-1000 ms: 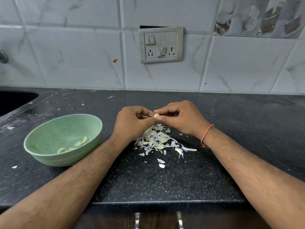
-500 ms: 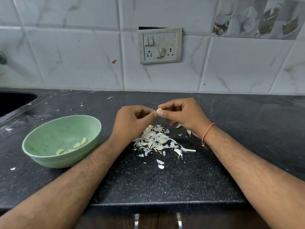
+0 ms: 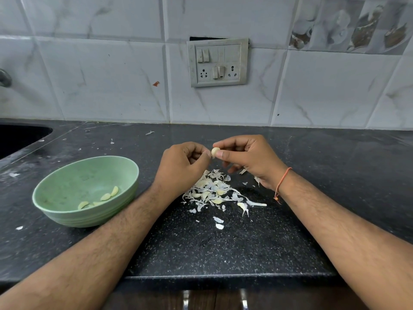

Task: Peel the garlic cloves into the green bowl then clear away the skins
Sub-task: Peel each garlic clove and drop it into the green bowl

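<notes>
My right hand (image 3: 248,158) pinches a pale garlic clove (image 3: 215,151) between thumb and forefinger above the counter. My left hand (image 3: 182,165) has its fingers curled, and its thumb tip touches the clove's left side. Under both hands lies a heap of white garlic skins (image 3: 214,192) with a few cloves mixed in. The green bowl (image 3: 67,211) stands to the left on the black counter and holds several peeled cloves (image 3: 105,196).
The black speckled counter (image 3: 223,247) ends at a front edge near me. A dark sink (image 3: 17,135) is at the far left. Loose skin flakes (image 3: 218,222) lie scattered in front of the heap and around the bowl. A switch panel (image 3: 218,62) is on the tiled wall.
Both hands have risen slightly with the clove. The clove shows more bare, and bits of skin have dropped beside the right hand.
</notes>
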